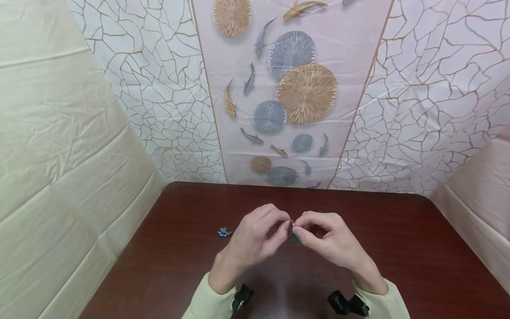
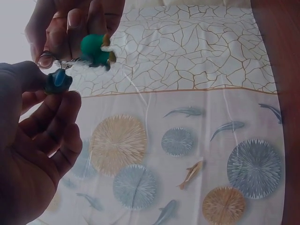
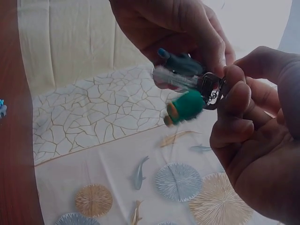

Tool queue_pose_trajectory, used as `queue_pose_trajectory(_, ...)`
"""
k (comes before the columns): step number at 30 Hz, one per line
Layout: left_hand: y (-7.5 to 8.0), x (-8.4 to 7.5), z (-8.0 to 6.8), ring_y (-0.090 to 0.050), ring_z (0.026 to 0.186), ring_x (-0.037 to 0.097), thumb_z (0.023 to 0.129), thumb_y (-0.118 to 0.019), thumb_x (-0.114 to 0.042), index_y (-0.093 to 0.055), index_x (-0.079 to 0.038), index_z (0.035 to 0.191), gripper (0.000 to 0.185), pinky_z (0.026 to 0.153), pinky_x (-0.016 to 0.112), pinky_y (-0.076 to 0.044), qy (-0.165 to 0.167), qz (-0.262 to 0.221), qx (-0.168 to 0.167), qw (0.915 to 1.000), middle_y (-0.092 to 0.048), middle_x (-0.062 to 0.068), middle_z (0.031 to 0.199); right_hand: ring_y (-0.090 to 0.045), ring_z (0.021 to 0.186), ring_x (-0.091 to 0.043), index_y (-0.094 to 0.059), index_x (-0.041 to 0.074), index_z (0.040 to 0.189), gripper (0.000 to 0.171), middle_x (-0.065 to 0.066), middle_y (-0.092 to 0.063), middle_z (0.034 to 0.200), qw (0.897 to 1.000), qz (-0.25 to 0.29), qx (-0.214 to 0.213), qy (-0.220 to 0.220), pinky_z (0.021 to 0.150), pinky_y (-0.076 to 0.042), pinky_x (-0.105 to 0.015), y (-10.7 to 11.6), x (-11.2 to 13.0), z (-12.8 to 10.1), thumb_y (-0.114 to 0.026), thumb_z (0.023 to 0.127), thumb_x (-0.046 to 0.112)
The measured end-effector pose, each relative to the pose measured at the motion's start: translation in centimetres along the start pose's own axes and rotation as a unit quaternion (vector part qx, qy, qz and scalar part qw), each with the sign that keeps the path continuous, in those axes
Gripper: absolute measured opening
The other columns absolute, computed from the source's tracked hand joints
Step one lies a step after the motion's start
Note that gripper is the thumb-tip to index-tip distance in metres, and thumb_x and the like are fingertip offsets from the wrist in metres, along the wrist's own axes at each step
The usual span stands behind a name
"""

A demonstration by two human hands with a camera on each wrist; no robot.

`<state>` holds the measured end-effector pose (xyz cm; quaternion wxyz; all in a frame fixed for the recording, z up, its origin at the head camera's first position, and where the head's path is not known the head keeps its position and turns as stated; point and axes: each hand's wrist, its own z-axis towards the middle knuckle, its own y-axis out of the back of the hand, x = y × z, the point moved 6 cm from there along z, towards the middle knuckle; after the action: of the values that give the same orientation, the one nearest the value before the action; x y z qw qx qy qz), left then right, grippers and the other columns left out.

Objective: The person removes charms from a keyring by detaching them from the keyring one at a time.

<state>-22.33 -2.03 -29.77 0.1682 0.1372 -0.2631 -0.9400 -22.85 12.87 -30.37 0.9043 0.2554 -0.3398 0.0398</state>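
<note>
My two hands meet above the dark brown table (image 1: 398,248). My left hand (image 1: 279,230) pinches a small dark blue fish-shaped charm (image 2: 58,80) between thumb and fingers (image 2: 61,105). My right hand (image 1: 304,230) pinches a metal key ring (image 2: 46,59), and a green charm (image 2: 96,49) with a tan end hangs from it on a short chain. In the right wrist view the blue charm (image 3: 180,63) sits against the key ring (image 3: 211,86), with the green charm (image 3: 185,107) dangling below. In the head view only a glint of the ring (image 1: 292,223) and a bit of green (image 1: 295,238) show between the fingertips.
Another small blue charm (image 1: 224,231) lies on the table just left of my left hand. Patterned cloth (image 1: 295,88) with fish and round discs hangs behind the table, and pale sheets (image 1: 59,155) close in both sides.
</note>
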Motion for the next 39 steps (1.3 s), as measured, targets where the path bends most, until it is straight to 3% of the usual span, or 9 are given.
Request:
queue_pose_trajectory(7,-0.06,-0.11,-0.13,-0.056,0.076,0.007,0.091,-0.063,-0.01,-0.065,-0.013,0.094,0.005,0.072,0.013,-0.046,-0.005,0.001,0.012,0.9999,-0.059,-0.006,0.085,-0.052,0.053,-0.01,-0.066,0.013,0.087,0.02,0.0,-0.057,0.064,0.998,-0.004,0.001,-0.055,0.047,-0.045,-0.022,0.12,-0.33,-0.06,-0.059,0.092,-0.005)
queue_pose_trajectory(11,0.07,-0.41,-0.09,-0.056,0.076,0.007,0.091,-0.062,-0.01,-0.066,-0.012,0.095,0.006,0.072,0.014,-0.046,-0.021,0.005,0.006,0.9998,-0.059,-0.006,0.085,-0.052,0.053,-0.008,-0.067,0.018,0.089,0.021,0.002,-0.057,0.064,0.997,-0.011,-0.003,-0.076,0.047,-0.045,-0.022,0.15,-0.61,-0.15,-0.061,0.092,-0.003)
queue_pose_trajectory(15,0.23,-0.67,-0.01,-0.056,0.077,0.007,0.09,-0.062,-0.008,-0.066,-0.012,0.095,0.007,0.073,0.014,-0.047,-0.03,0.008,0.002,0.9995,-0.06,-0.005,0.086,-0.051,0.053,-0.004,-0.067,0.021,0.093,0.026,0.007,-0.057,0.066,0.997,-0.026,-0.01,-0.073,0.045,-0.042,-0.02,0.17,-0.62,-0.26,-0.063,0.09,-0.004)
queue_pose_trajectory(22,0.32,-0.62,0.02,-0.056,0.077,0.007,0.091,-0.062,-0.01,-0.066,-0.012,0.094,0.005,0.073,0.014,-0.047,-0.024,0.008,-0.003,0.9997,-0.06,-0.005,0.085,-0.049,0.054,-0.005,-0.067,0.013,0.092,0.023,0.002,-0.057,0.065,0.999,-0.008,-0.005,-0.033,0.045,-0.04,-0.019,0.08,0.03,-0.16,-0.062,0.088,-0.008)
queue_pose_trajectory(39,0.27,0.06,-0.04,-0.056,0.076,0.006,0.091,-0.062,-0.009,-0.066,-0.011,0.093,0.005,0.072,0.014,-0.046,-0.006,0.01,-0.006,0.9999,-0.06,-0.005,0.084,-0.05,0.055,-0.005,-0.066,0.013,0.09,0.021,0.003,-0.057,0.066,0.999,-0.003,0.012,-0.033,0.045,-0.041,-0.019,0.02,-0.03,-0.08,-0.06,0.09,-0.008)
